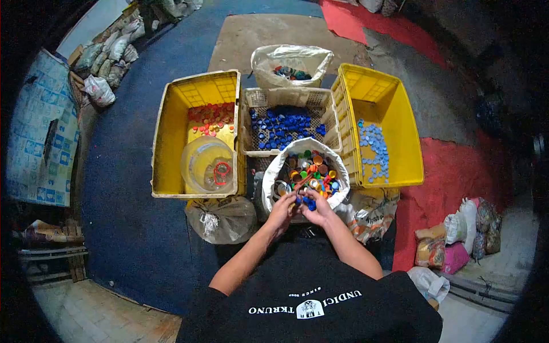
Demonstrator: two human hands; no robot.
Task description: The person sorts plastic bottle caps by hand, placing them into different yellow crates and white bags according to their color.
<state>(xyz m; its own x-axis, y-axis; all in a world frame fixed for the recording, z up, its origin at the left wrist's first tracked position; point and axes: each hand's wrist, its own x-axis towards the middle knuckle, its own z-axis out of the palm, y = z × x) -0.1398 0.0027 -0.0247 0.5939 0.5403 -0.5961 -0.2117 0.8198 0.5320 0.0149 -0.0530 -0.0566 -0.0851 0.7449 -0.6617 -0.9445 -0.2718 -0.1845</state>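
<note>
My left hand (282,212) and my right hand (318,212) are close together at the near rim of a white sack (271,182). Mixed bottle caps (311,168) in orange, red, green, blue and other colours fill its mouth. Several blue bottle caps (309,203) show at the fingers of my right hand, which curl around them. The fingers of my left hand are bent inward beside these caps; what they pinch, if anything, is too small to make out.
Beyond the sack, a pale crate (335,123) holds blue caps. A yellow bin (166,148) at left contains red caps and a clear round container (200,163); another yellow bin (403,131) at right has light blue caps. A further sack (264,68) stands behind, and stuffed bags (223,220) sit below.
</note>
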